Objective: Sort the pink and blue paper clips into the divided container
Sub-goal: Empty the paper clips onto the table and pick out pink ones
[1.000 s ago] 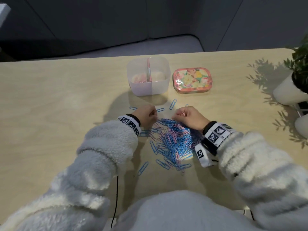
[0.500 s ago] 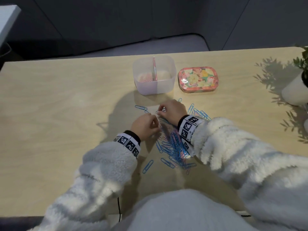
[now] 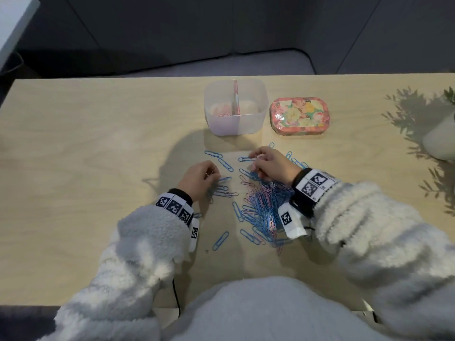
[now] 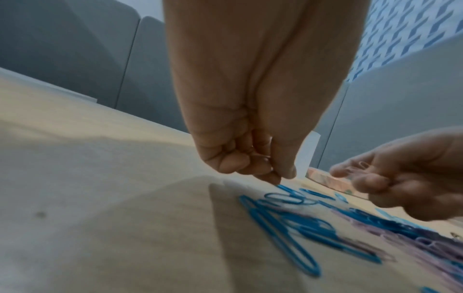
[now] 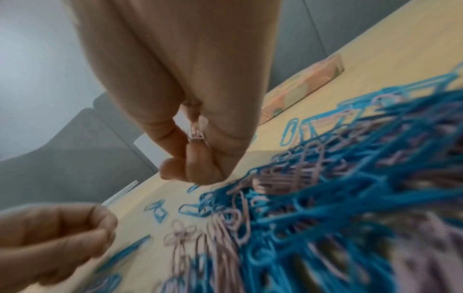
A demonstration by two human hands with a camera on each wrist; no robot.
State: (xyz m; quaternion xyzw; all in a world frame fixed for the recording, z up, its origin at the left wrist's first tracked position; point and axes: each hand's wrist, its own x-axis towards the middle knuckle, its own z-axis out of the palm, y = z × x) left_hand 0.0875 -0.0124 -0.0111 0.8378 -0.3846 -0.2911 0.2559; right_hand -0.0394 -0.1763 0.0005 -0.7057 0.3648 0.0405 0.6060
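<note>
Pale wood makes the table (image 3: 73, 148), and on it, at the far side, stands the translucent divided container (image 3: 235, 107), its divider running away from the person; the left compartment holds pink clips, the right one looks empty. Near the person lies the mixed pile of pink and blue paper clips (image 3: 263, 207), with its long axis running roughly from near to far, and single blue clips scattered around it point in many directions. The step in hand seems to be the picking of pink clips out of the pile. The right hand (image 3: 270, 163) has its fingers curled and pinches a small bunch of pink clips (image 5: 196, 134) between thumb and fingers, at the far edge of the pile. The left hand (image 3: 199, 178) is also curled, fingertips down on the blue clips; if it holds something I cannot tell. Next, I judge, the collected pink clips must be carried to the left compartment and released there.
</note>
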